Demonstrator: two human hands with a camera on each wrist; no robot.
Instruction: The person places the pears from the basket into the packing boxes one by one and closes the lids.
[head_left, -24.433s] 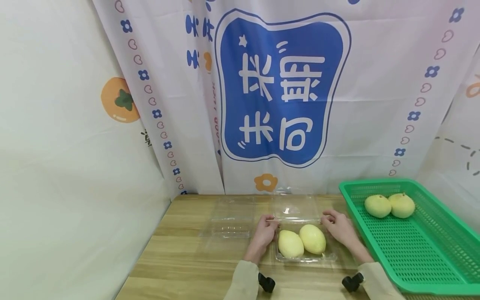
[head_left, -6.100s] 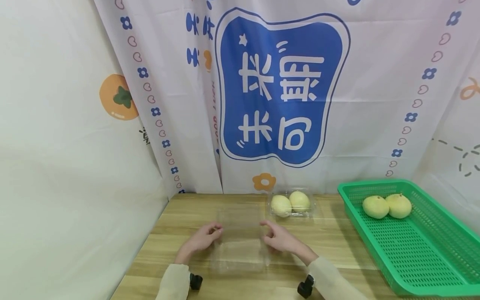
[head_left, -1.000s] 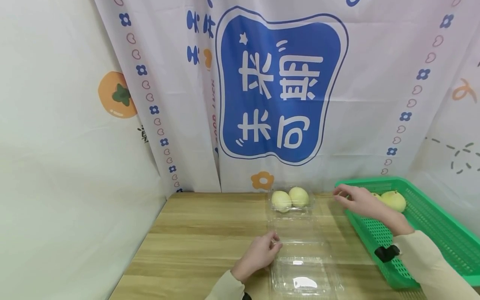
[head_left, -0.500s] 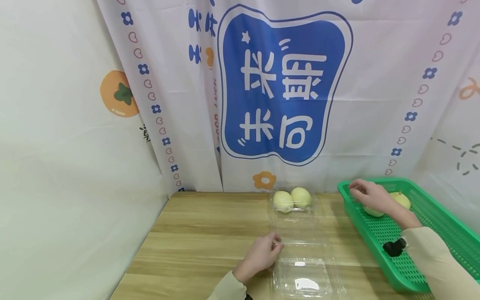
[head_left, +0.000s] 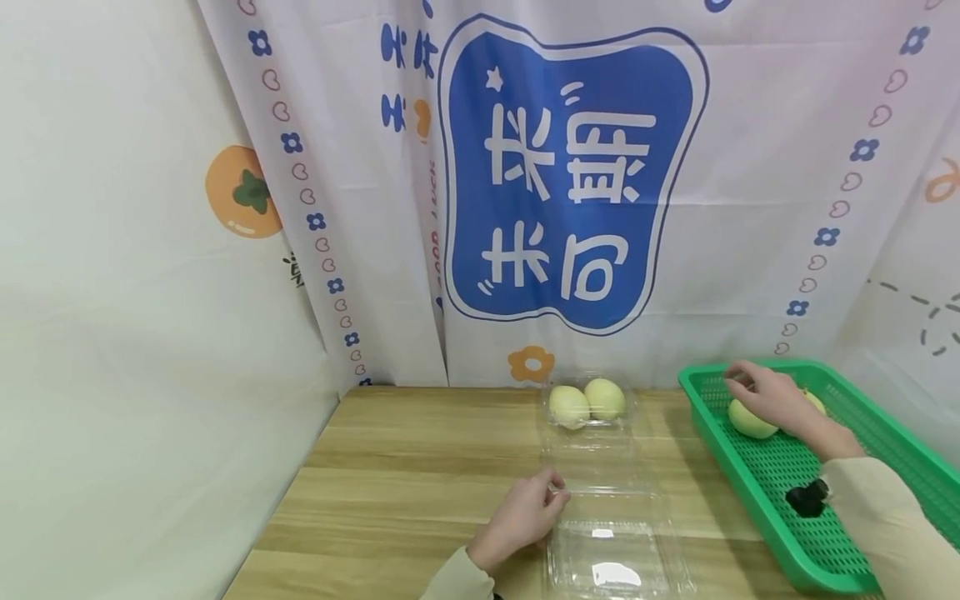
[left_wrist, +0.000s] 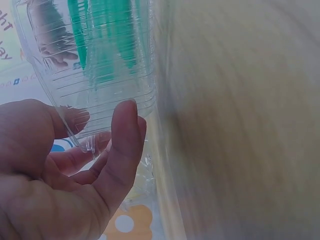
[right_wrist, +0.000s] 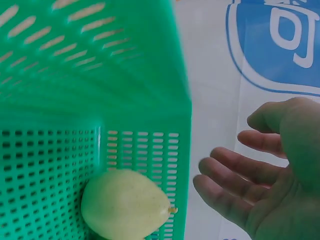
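Printed cloth, white with one big blue panel of white characters [head_left: 570,179], hangs behind everything. Below it runs the wooden worktop [head_left: 420,492], the one bearing surface in view. On its right end sits a single green perforated basket [head_left: 862,517], the largest loose thing.

Two clear plastic clamshell boxes lie on the worktop. The open box [head_left: 618,554] lies at the near edge, its lid tipped back toward the cloth; nothing lies in it. The far box [head_left: 588,408] stands near the cloth with two pale yellow-green mangoes [head_left: 587,402] side by side inside it.

Two more mangoes are in the far end of the basket: a nearer mango [head_left: 750,419], plain to see, and a second mango [head_left: 816,403] mostly hidden behind the hand. That makes four mangoes in all.

Two hands show, each with a cream sleeve. The right hand [head_left: 772,396] is over the nearer mango in the basket; the right wrist view shows its fingers [right_wrist: 235,175] spread and loose, apart from the mango [right_wrist: 125,210], gripping nothing. The left hand [head_left: 525,512] is at the left side of the open box; in the left wrist view its thumb and curled fingers [left_wrist: 122,145] pinch the clear plastic edge [left_wrist: 90,145].
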